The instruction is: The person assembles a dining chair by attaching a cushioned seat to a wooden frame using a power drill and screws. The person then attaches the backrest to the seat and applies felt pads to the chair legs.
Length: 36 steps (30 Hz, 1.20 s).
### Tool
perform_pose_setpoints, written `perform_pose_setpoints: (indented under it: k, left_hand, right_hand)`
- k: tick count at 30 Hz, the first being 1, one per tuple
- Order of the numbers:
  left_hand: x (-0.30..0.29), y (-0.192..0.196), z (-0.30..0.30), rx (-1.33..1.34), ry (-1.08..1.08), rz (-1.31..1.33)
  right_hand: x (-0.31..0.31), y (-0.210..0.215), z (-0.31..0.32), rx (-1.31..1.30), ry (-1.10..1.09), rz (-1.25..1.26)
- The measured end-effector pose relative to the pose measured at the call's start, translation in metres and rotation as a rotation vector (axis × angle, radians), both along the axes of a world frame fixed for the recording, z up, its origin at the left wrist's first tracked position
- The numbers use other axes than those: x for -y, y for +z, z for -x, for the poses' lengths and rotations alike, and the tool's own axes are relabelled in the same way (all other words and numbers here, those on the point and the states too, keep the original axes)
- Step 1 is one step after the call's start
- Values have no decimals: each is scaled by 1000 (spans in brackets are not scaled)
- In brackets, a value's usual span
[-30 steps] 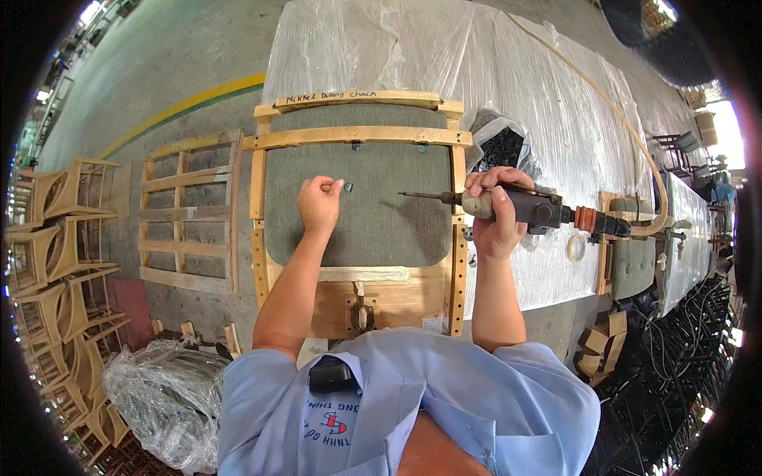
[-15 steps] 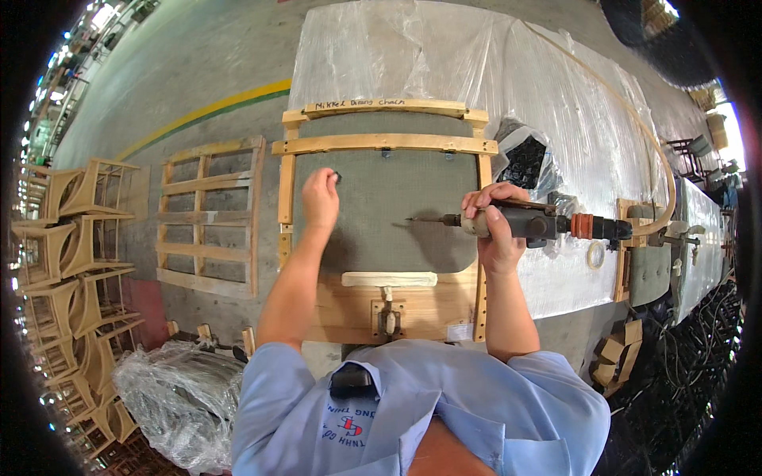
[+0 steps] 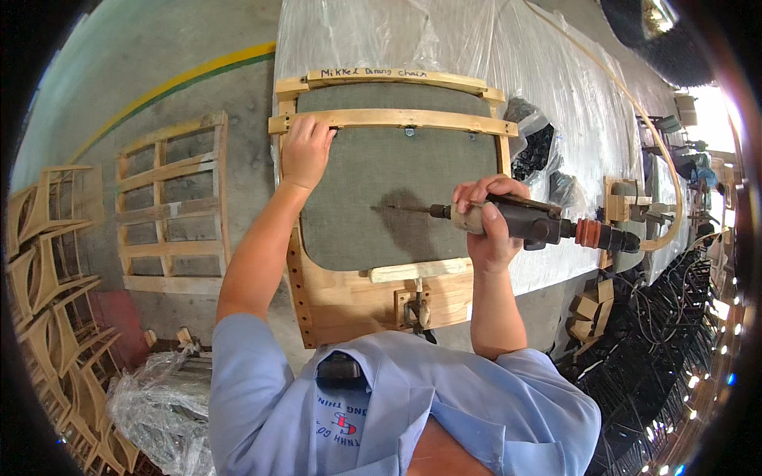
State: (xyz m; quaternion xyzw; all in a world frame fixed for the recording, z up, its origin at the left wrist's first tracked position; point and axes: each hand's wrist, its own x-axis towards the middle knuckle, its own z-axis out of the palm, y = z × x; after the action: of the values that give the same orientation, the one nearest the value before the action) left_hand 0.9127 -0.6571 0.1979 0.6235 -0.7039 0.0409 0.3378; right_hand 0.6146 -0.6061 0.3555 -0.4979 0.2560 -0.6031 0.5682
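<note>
Your left hand (image 3: 305,151) is curled over the near edge of the curved wooden rail (image 3: 393,120), fingers folded onto it and pressing it against the jig (image 3: 349,297), the plywood board with the grey padded face that lies in front of you. Your right hand (image 3: 490,226) is wrapped tight round the body of the pneumatic drill (image 3: 528,222), its long thin bit pointing left and hanging just above the grey pad, clear of any wood. An air hose (image 3: 663,159) runs from the back of the tool, away to your right.

As for progress: the rail sits in place across the jig, just below a second, shorter rail (image 3: 397,78) at the far edge, and both look seated between the side strips. A small fitting shows under the middle of the held rail, though it is too small to tell whether it is a screw or a stop. The bit is well apart from the rail, so by my reading no hole is being made at this instant, and I cannot tell whether any are already drilled. A toggle clamp (image 3: 417,305) stands at the near edge of the jig, beside a loose wooden block (image 3: 417,270).

Beyond the jig, clear plastic sheeting (image 3: 571,103) covers the long tabletop. To your left, a slatted wooden frame (image 3: 171,206) lies on the concrete floor, with stacked chair frames (image 3: 40,262) further out.
</note>
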Motion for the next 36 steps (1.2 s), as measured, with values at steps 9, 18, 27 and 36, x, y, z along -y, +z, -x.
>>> perform_pose_setpoints:
  k: [9, 18, 27, 36]
  left_hand:
    - [7, 17, -21, -57, -102, -145]
    - [17, 22, -40, -153, -249, -205]
    - [23, 19, -45, -178, -291, -198]
    - [24, 12, -46, -151, -273, -191]
  right_hand:
    - [20, 0, -41, -31, 48, 19]
    - [66, -8, -105, -194, 96, 265]
    - [93, -38, -151, -343, 117, 337]
    - [99, -48, -156, -415, 205, 298]
